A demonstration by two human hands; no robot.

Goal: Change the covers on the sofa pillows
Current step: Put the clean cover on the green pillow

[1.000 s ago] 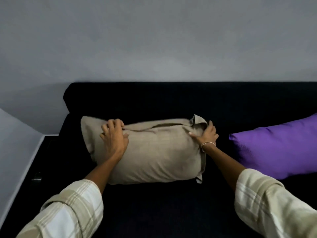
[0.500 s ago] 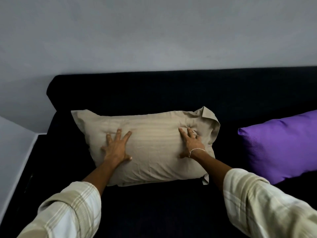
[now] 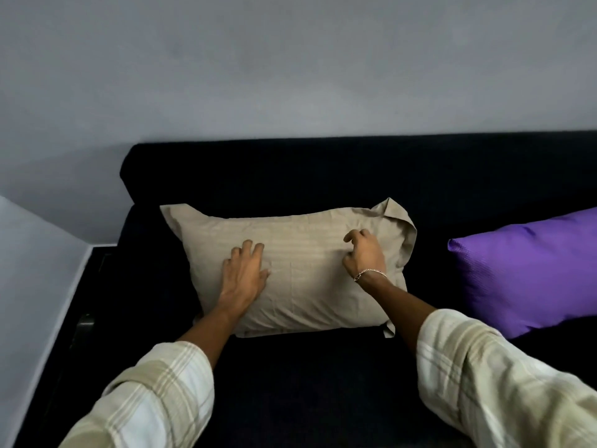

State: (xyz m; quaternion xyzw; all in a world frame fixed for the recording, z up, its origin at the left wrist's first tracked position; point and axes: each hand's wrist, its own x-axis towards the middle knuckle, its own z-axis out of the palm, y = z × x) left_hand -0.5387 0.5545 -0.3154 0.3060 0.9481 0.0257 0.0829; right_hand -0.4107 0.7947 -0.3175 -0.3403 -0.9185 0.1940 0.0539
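A beige striped pillow (image 3: pixel 307 273) leans against the backrest of the dark sofa (image 3: pixel 290 176), its cover's loose flap crumpled at the upper right corner. My left hand (image 3: pixel 244 274) lies flat on the pillow's left half with fingers spread. My right hand (image 3: pixel 365 253) rests on the right half, fingers curled loosely and holding nothing; a thin bracelet circles that wrist. A purple pillow (image 3: pixel 529 273) lies on the seat to the right, apart from the beige one.
The sofa's dark seat (image 3: pixel 307 383) stretches in front of the pillows. A grey wall (image 3: pixel 290 76) rises behind the backrest. A pale ledge or wall (image 3: pixel 32 286) borders the sofa's left end.
The beige pillow was tipped up from lying rolled forward to leaning on the backrest. Both hands let go of its top edge and moved onto its front face; the right fingers have curled.
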